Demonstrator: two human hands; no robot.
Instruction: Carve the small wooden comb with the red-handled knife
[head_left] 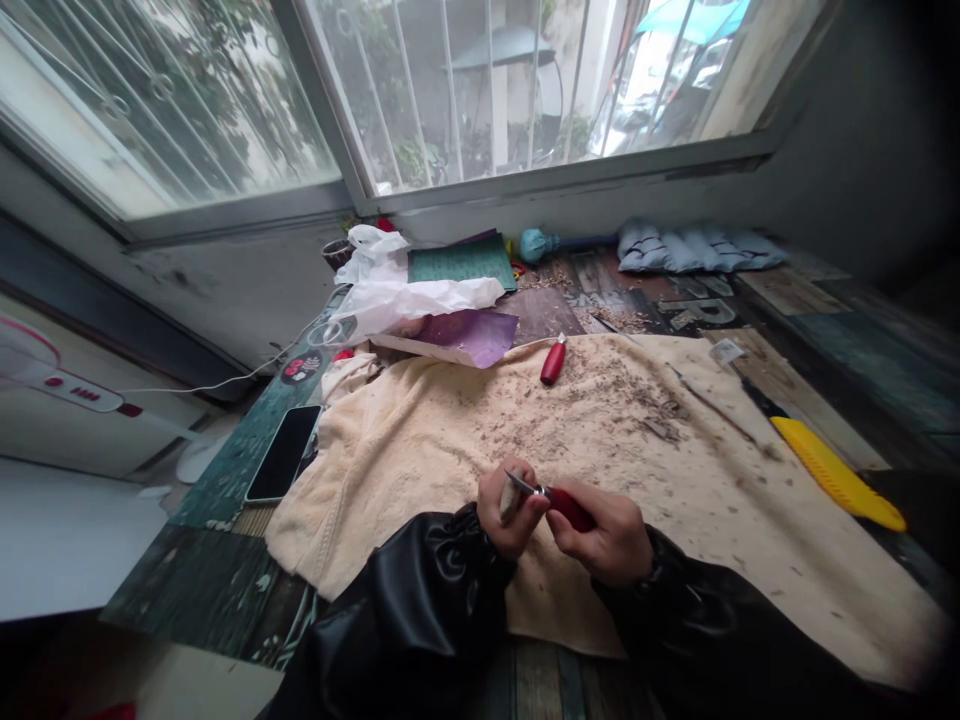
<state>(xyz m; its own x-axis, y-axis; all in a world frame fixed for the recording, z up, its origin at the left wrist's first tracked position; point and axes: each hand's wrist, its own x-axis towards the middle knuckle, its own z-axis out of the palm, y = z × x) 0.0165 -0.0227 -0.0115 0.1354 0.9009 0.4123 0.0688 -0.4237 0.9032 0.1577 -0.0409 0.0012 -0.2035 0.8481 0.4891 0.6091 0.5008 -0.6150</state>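
Near the front of a cream towel (pixel 420 440), my left hand (pixel 501 510) is closed around a small pale brown piece (pixel 510 498), which looks like wood. My right hand (pixel 609 530) grips the red handle of a carving knife (pixel 570 508). The knife's short metal blade points left and lies against or just over the piece; contact cannot be made out. Both hands meet above the towel, and my fingers hide much of the piece. Dark shavings (pixel 660 410) are scattered over the towel beyond my hands. A second red-handled tool (pixel 553 362) lies at the towel's far edge.
A yellow-handled saw (pixel 836 475) and a thin tool (pixel 712 405) lie right. On the left is a phone (pixel 285 455). White plastic bag (pixel 420 300), purple sheet (pixel 480 338) and green mat (pixel 465 262) sit at the back, beside a grey-blue padded roll (pixel 697 247) under the window.
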